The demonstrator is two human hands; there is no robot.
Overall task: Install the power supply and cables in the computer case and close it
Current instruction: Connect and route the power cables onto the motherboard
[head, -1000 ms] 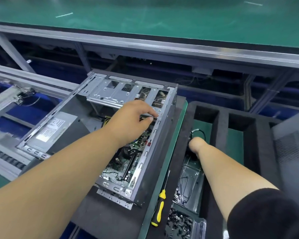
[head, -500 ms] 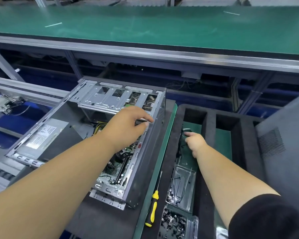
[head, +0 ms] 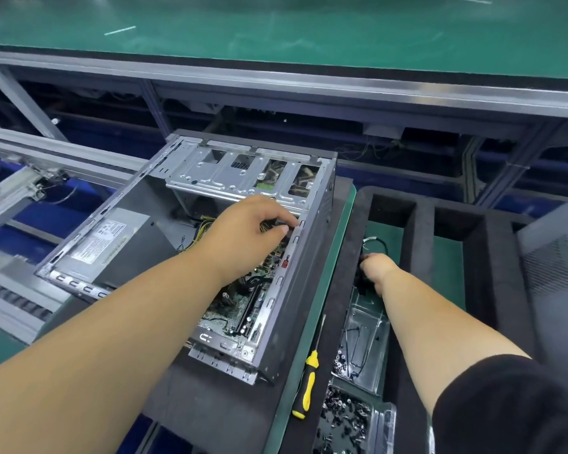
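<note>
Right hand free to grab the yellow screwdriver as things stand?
Probably not at once: the right hand is busy with a black cable in the foam tray. The yellow screwdriver lies uncovered beside that forearm.

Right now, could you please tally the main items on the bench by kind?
Open grey metal computer case: 1
Yellow-and-black screwdriver: 1
Clear plastic parts trays: 2
Black foam organiser: 1
Total: 5

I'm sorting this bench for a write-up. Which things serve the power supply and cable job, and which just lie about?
In the job: computer case, power supply, cable, left hand, right hand.
Lying about: screwdriver, screw tray, side panel.
</note>
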